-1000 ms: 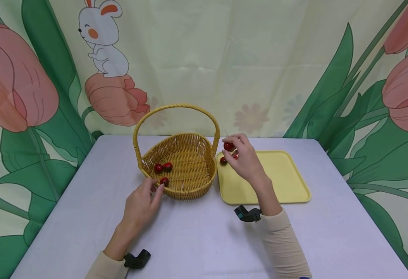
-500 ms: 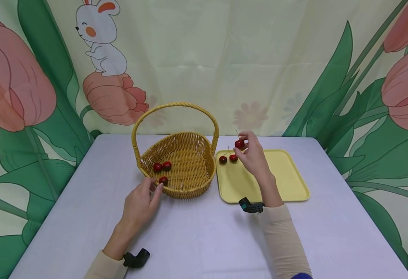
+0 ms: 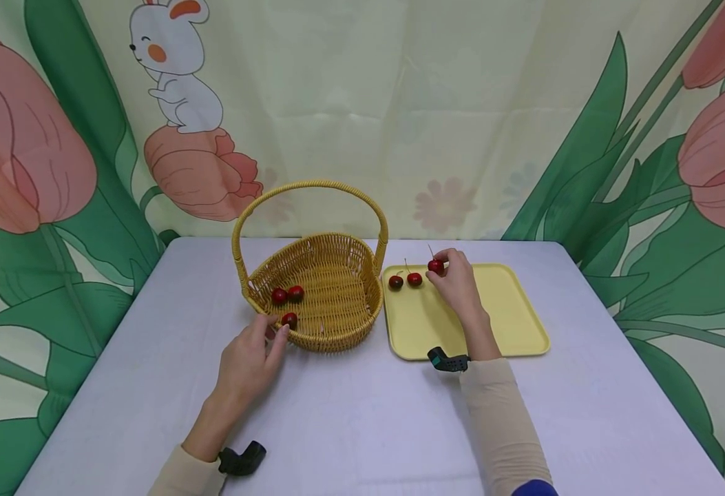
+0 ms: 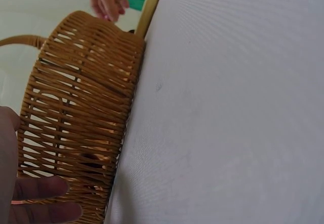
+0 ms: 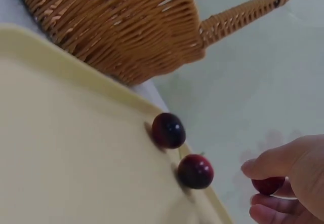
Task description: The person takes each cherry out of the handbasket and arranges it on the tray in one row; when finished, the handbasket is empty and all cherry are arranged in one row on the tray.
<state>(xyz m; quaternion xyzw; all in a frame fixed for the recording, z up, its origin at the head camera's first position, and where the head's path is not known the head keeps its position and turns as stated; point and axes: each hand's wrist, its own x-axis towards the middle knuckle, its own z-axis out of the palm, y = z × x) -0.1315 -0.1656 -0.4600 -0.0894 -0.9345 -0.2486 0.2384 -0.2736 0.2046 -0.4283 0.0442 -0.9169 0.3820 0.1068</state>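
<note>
My right hand (image 3: 458, 284) pinches a dark red cherry (image 3: 435, 266) with an upright stem, over the back of the yellow tray (image 3: 486, 337). Whether this cherry touches the tray is unclear. Just left of it, two more cherries sit along the tray's back edge, a redder cherry (image 5: 195, 172) and a darker cherry (image 5: 168, 131). My left hand (image 3: 247, 362) grips the near left rim of the wicker basket (image 3: 337, 296), its fingers (image 4: 45, 213) by the outer wall in the left wrist view. Inside the basket lie a front cherry (image 3: 289, 320) and two touching cherries (image 3: 288, 295).
The basket's tall arched handle (image 3: 319, 184) rises above it. Basket and tray stand side by side on a white tablecloth (image 3: 350, 420). Behind the table hangs a printed backdrop (image 3: 362, 124) with tulips and a rabbit.
My right hand, holding the cherry, has moved right and then lowered toward the tray, leaving the other two tray cherries in full view. My left hand stays at the basket rim.
</note>
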